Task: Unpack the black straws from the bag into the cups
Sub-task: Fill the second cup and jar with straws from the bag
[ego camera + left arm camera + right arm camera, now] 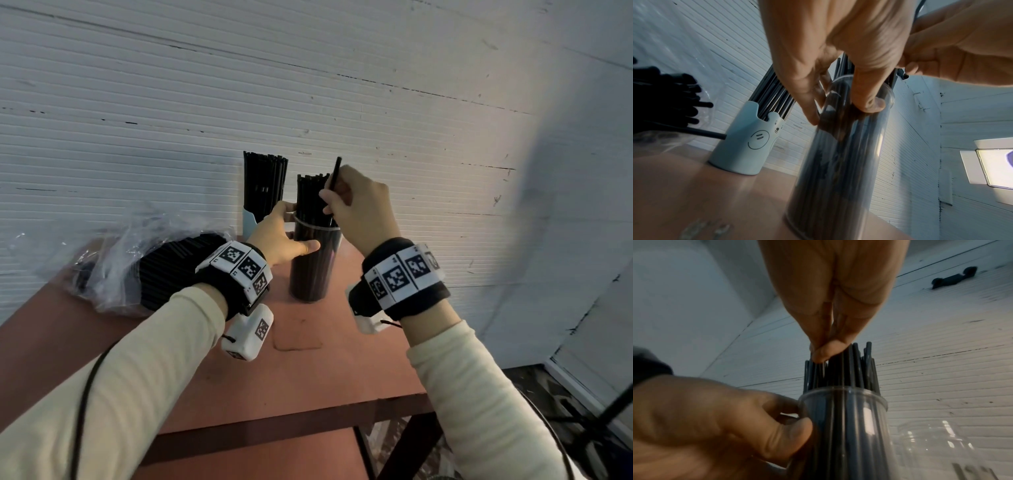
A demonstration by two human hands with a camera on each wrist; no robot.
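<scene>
A tall clear cup [313, 270] packed with black straws stands on the table. My left hand [301, 226] grips it just under the rim, thumb in front and fingers behind [809, 100]. Over the cup, my right hand [327, 197] pinches a single black straw [336, 171] that sticks up above the packed straw tops; the pinch shows in the right wrist view [822, 353] right at those tops. Behind stands a pale blue cup [249, 222] with a drawn face [756, 141], also full of straws. A clear plastic bag [137, 263] of black straws lies to the left.
The reddish-brown table [308, 370] stands against a white ribbed wall [342, 85]. Its right edge runs close beside my right wrist, with floor and a black stand [603, 418] below. A lower shelf [257, 459] shows under the front edge.
</scene>
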